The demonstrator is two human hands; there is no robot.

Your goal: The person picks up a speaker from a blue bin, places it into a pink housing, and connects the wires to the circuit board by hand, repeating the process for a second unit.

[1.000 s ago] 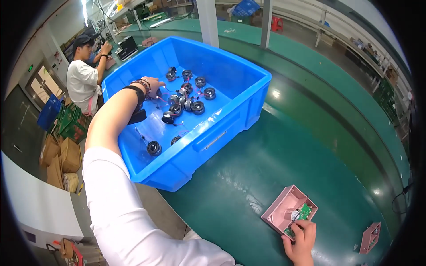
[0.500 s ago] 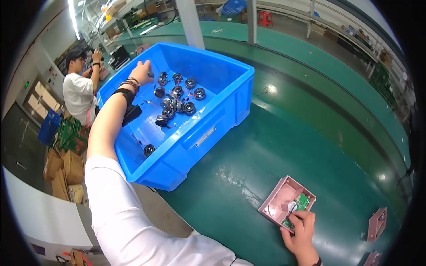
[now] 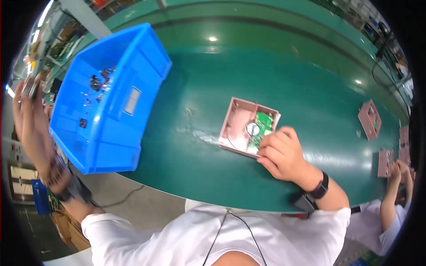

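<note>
The pink box (image 3: 235, 133) lies on the green table (image 3: 199, 177), away from the near edge, with open surface on its left and far sides. The right hand (image 3: 284, 155) has its fingers bent at the box's near right corner; whether they grip, I cannot tell. The left hand (image 3: 33, 122) is raised beyond the left rim of the blue bin (image 3: 113, 144), fingers closed around a small dark thing (image 3: 33, 87), blurred.

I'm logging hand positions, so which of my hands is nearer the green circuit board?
Right: your right hand is at the near right corner of the pink box, beside the green circuit board. Your left hand is far left, beyond the blue bin.
</note>
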